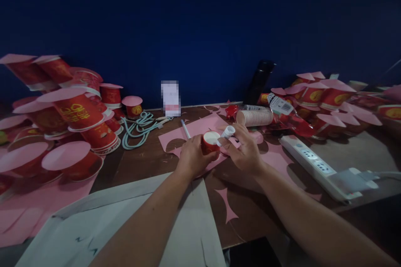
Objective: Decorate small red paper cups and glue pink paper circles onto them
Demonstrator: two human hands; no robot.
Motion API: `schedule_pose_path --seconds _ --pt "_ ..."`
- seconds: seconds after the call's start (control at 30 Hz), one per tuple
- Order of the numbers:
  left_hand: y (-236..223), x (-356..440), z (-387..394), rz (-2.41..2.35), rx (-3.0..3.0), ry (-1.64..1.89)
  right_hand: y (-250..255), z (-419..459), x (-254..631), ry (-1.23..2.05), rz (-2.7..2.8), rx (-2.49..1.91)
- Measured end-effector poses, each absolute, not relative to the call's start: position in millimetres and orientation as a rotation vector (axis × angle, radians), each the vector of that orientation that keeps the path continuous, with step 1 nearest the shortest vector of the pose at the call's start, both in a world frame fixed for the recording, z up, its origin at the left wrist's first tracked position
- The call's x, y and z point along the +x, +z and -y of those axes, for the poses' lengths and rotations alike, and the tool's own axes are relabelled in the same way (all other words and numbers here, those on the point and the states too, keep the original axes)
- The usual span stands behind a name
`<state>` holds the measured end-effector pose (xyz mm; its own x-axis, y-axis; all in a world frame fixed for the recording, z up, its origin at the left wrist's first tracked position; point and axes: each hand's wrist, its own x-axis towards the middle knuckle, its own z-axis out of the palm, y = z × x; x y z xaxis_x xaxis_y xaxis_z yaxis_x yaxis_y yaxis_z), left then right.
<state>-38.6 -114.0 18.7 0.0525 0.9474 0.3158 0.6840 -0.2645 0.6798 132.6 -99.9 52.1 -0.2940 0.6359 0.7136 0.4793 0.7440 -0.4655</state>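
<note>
My left hand [192, 156] grips a small red paper cup [209, 142] with its white inside facing up, over the middle of the brown table [150, 162]. My right hand [246, 150] holds a white glue stick [227, 133] with its tip at the cup's rim. Under both hands lies a pink paper sheet [200, 131] with round holes cut out of it.
Piles of red cups capped with pink discs [75, 110] fill the left and the right side [326, 96]. A white power strip [313, 164] lies at right, a stack of plain cups [253, 117] and a plastic bottle [282, 108] behind. A coiled cable [140, 127], a pen [185, 128] and a white board [125, 225] are nearby.
</note>
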Motion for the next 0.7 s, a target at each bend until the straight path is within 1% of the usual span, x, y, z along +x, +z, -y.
schedule_pose_path --seconds 0.23,0.57,0.7 --pt "23.7 -36.6 115.1 -1.660 1.957 1.044 51.8 102.7 125.5 0.310 1.954 -0.809" --pt "22.3 -38.7 112.2 -1.598 1.978 1.034 49.8 101.4 114.0 0.261 1.944 -0.824" --pt "23.1 -38.6 114.1 -1.539 2.038 1.057 47.1 99.9 114.6 0.243 1.803 -0.841"
